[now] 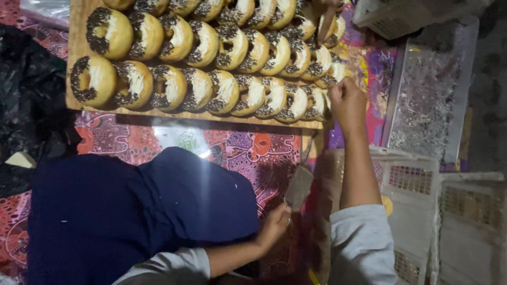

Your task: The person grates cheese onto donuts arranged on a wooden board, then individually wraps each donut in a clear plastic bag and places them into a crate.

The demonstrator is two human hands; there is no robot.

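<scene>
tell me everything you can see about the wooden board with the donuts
The wooden board is a flat, light-brown plank lying on a patterned cloth. Rows of overlapping ring donuts, each topped half with dark sprinkles and half with pale shreds, cover it. The right hand is closed at the near row's right end.

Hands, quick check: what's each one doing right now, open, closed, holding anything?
Left hand: closed on a flat metal scraper.
Right hand: fingers curled at the edge of the doughnuts; what it grips cannot be told.

The top row of doughnuts (211, 8) is cut off by the upper edge, the right hand's (346, 100) fingertips hidden
</scene>
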